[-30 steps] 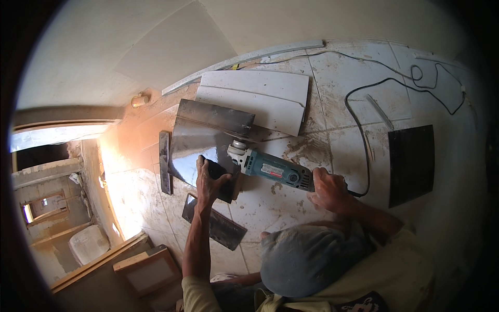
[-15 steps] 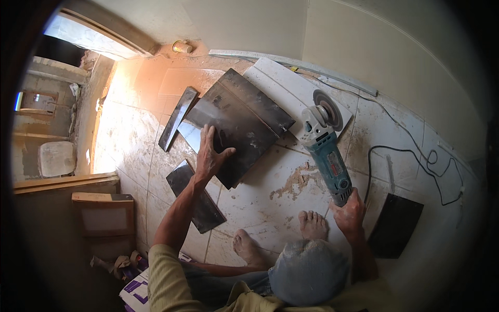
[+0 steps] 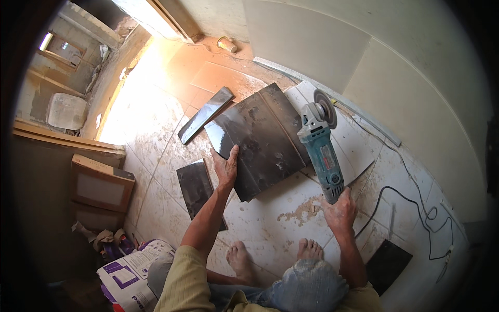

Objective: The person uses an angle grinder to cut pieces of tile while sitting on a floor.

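My right hand is closed round the rear end of a teal angle grinder. The grinder's grey disc points away from me, above a white tile. My left hand grips the near left edge of a large, dusty dark tile, thumb at the top edge and fingers partly hidden. A straight line crosses the tile near its far right side. Past its left side lies a narrow dark strip of tile. Another dark tile piece sits under my left forearm.
A white tile lies beneath the dark one. The black cord loops across the floor at right, near another dark piece. Cardboard boxes and a white-purple bag stand at left. A yellowish tub lies by the wall.
My left hand has gone from lying spread on the dark tile to gripping its edge. The grinder stays in my right hand, slightly more upright. The view has turned and shifted.
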`<action>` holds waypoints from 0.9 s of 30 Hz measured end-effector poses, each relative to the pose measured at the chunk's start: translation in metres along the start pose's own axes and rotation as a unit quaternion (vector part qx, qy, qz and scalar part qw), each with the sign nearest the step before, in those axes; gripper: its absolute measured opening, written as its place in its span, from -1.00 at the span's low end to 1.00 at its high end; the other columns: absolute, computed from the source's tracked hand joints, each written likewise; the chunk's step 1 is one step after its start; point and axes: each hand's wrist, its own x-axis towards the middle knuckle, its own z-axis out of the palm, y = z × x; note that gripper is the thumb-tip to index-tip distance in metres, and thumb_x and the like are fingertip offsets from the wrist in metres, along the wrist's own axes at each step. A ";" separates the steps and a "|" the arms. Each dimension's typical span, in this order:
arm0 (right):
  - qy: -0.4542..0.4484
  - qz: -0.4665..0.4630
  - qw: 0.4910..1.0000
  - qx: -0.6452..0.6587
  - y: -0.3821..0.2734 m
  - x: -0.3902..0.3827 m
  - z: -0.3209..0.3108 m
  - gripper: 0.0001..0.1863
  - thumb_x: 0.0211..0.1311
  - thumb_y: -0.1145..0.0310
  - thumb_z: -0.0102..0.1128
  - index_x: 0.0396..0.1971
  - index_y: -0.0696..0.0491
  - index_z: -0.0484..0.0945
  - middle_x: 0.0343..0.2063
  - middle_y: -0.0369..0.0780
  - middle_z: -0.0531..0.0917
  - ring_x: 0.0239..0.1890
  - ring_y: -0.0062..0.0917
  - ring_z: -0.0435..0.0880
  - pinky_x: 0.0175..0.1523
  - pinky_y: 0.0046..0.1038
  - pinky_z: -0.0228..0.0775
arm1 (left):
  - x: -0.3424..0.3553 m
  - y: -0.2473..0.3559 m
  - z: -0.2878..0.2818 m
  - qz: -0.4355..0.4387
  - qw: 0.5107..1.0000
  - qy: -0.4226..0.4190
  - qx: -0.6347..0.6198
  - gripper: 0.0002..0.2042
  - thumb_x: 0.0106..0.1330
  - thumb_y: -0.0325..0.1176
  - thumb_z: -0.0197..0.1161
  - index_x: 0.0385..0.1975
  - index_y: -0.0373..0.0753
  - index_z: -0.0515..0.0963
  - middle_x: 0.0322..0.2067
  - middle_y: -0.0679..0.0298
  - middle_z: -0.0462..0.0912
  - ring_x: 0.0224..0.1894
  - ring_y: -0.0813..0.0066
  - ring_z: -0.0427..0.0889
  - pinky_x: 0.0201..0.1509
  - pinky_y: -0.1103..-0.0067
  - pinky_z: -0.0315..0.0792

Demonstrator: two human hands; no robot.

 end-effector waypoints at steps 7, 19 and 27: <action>-0.027 -0.113 0.993 -0.025 -0.072 0.058 0.050 -0.44 0.02 0.12 0.47 -0.24 0.22 0.38 -0.34 0.04 0.62 -0.28 -0.05 0.70 -0.19 -0.15 0.57 | -0.003 0.024 0.005 -0.001 0.997 -0.018 0.073 0.03 0.18 0.08 0.37 0.35 -0.60 -0.06 0.22 -0.30 0.27 0.29 -0.07 0.30 0.38 0.34 0.15; -0.052 -0.130 0.988 -0.058 -0.120 0.092 0.109 -0.40 0.02 0.06 0.46 -0.21 0.23 0.38 -0.32 0.03 0.65 -0.26 -0.12 0.73 -0.20 -0.17 0.61 | -0.001 0.009 0.003 0.039 0.998 -0.029 0.039 0.00 0.25 -0.03 0.35 0.37 -0.62 -0.15 0.28 -0.24 0.21 0.35 0.06 0.21 0.43 0.43 0.03; -0.059 -0.131 0.989 -0.037 -0.122 0.095 0.114 -0.43 0.05 0.10 0.44 -0.19 0.23 0.38 -0.29 0.06 0.64 -0.22 -0.09 0.72 -0.17 -0.16 0.60 | -0.003 0.017 0.003 -0.008 0.999 -0.045 -0.001 0.05 0.21 0.01 0.38 0.39 -0.60 -0.16 0.33 -0.32 0.11 0.40 -0.06 0.14 0.45 0.38 0.01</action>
